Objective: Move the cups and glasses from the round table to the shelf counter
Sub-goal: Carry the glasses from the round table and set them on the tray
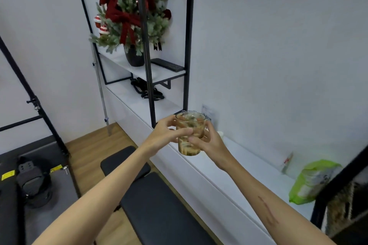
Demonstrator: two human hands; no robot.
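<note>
A clear glass [190, 125] with a printed pattern is held upright in the air over the front edge of the white shelf counter [249, 163]. My left hand [166, 133] grips it from the left side, thumb across its front. My right hand [207, 140] wraps it from the right, fingers round its lower half. The round table is out of view.
A black metal shelf frame [148, 61] rises from the counter, holding a potted Christmas arrangement [132, 16] and a remote [167, 64]. Black cables [146, 90] lie below. A green bag [310, 183] sits on the counter at right. Two black padded benches [159, 205] stand below my arms.
</note>
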